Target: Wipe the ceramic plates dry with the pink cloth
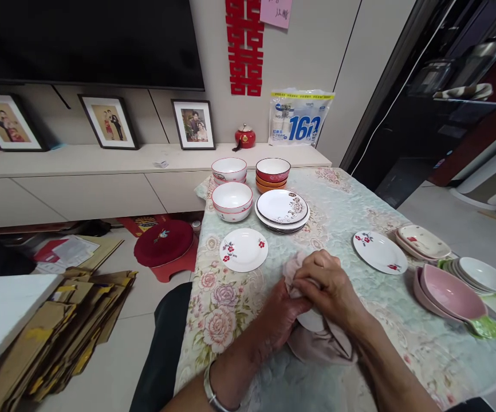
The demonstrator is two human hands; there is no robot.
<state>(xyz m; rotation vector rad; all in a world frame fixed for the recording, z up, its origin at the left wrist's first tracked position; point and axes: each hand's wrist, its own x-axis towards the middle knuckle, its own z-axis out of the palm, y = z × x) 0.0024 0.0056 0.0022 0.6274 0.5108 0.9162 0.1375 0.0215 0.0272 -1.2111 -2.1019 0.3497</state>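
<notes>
My left hand (280,315) is closed on the rim of a white plate (311,321), held low over the near part of the table. A pinkish-beige cloth (323,348) hangs below the plate and also bunches up above it, between my hands. My right hand (329,286) has its fingers curled tightly round the bunched cloth at the plate's upper edge. Both hands and the cloth hide most of the plate. To the left lies a white plate with red flowers (243,250); a similar flowered plate (380,252) is off to the right.
Behind my hands stand a stack of plates (282,207), white bowls (232,197) and red and orange bowls (272,171). Pink bowls (452,289), small white dishes (484,274) and oval plates (424,240) sit at the right. A red stool (164,243) is left of the table.
</notes>
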